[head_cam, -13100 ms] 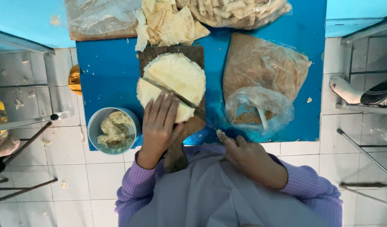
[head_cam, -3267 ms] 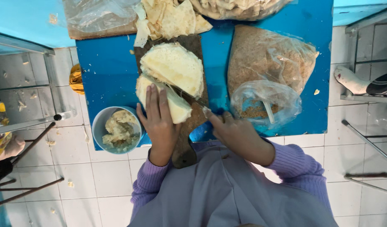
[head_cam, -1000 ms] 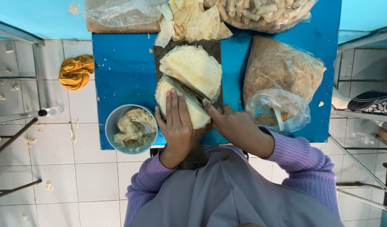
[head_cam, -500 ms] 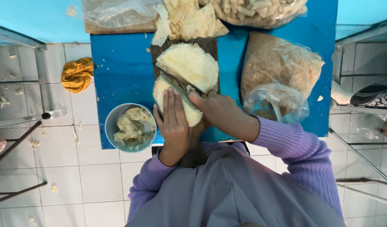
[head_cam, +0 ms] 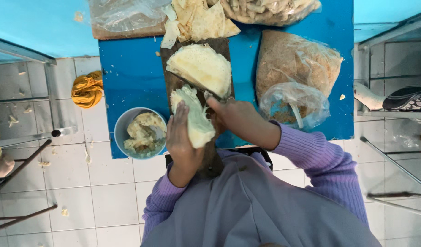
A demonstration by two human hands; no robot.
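White tiled floor (head_cam: 114,196) (crumb-strewn) under a blue table (head_cam: 132,77), metal frames (head_cam: 45,82) alongside

So the round flat wrapper that was lying whole on the dark board 13 s back is now two halves: the far half (head_cam: 202,68) sits flat on the board while the near half (head_cam: 195,119) is lifted and curling up against the left hand (head_cam: 182,137), which went from pressing flat on top to cupping it from the side. The right hand (head_cam: 235,120) came in from the near table edge, worked across the middle with the knife, and is now right at the lifted half with its fingers on the cut edge. Camera also drifted a bit, so the orange cloth (head_cam: 86,89) on the floor shows fully now.
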